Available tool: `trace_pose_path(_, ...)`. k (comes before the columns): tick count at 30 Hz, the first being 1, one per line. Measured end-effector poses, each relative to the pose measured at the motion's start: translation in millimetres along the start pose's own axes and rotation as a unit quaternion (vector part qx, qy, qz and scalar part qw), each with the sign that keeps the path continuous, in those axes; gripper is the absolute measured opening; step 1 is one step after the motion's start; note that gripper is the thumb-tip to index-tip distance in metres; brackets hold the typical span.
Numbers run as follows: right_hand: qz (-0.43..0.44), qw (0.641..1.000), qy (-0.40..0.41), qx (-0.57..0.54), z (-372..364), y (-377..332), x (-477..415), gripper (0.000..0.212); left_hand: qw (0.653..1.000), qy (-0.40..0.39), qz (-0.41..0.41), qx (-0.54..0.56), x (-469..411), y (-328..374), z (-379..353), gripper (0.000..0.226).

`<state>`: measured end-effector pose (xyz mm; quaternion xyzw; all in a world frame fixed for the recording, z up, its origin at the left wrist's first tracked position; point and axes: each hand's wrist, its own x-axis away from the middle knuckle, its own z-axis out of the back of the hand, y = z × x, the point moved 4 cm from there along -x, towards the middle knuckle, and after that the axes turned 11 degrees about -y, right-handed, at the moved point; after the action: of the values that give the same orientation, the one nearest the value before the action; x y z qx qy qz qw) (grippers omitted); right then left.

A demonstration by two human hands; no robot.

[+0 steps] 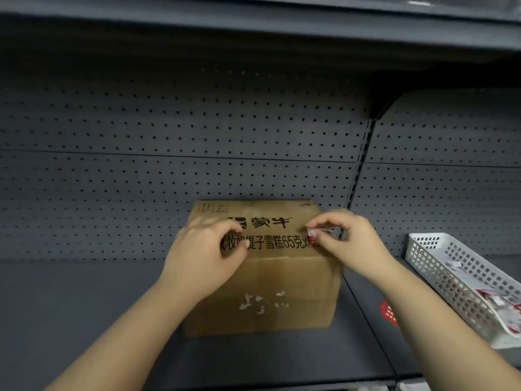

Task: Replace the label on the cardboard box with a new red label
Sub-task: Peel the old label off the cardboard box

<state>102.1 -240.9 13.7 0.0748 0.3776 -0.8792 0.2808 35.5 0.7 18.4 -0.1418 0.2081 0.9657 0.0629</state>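
A brown cardboard box (pixel 282 280) with black printed characters stands on a grey shelf, and white torn sticker residue (pixel 262 303) marks its front face. My left hand (pixel 203 258) rests on the box's top left with fingers curled, holding nothing visible. My right hand (pixel 349 241) pinches a small crumpled red and white label (pixel 324 232) at the box's top right edge. Whether the label is stuck to the box I cannot tell.
A white perforated plastic basket (pixel 439 263) holding red and white labels stands on the shelf at right. A red label (pixel 390 313) lies on the grey shelf (pixel 84 320) beside my right forearm. Grey pegboard back panel (pixel 197 136) rises behind; another shelf hangs above.
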Motion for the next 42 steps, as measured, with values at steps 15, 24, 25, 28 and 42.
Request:
trace_pose_path(15,-0.044,0.997,-0.066,0.014,-6.0,42.1,-36.5,0.019,0.995,-0.030,-0.024,-0.087,-15.3,-12.7,-22.2,0.047)
trace_pose_path(24,0.028,0.984,-0.153,0.084,5.6,33.0,-53.2,0.004,0.994,-0.026,0.007,-0.105,-13.2,-14.4,-23.9,0.046)
trace_pose_path(25,0.034,0.983,-0.157,0.094,6.1,33.1,-54.5,0.003,0.995,-0.025,0.010,-0.100,-13.1,-14.2,-24.2,0.047)
trace_pose_path(28,0.064,0.977,-0.159,0.130,5.1,33.8,-54.2,0.003,0.995,-0.025,0.018,-0.096,-13.3,-13.3,-24.2,0.046)
trace_pose_path(42,0.054,0.995,-0.077,0.020,12.9,49.2,-45.2,0.010,0.998,-0.021,0.028,-0.052,-12.9,-14.9,-21.6,0.051)
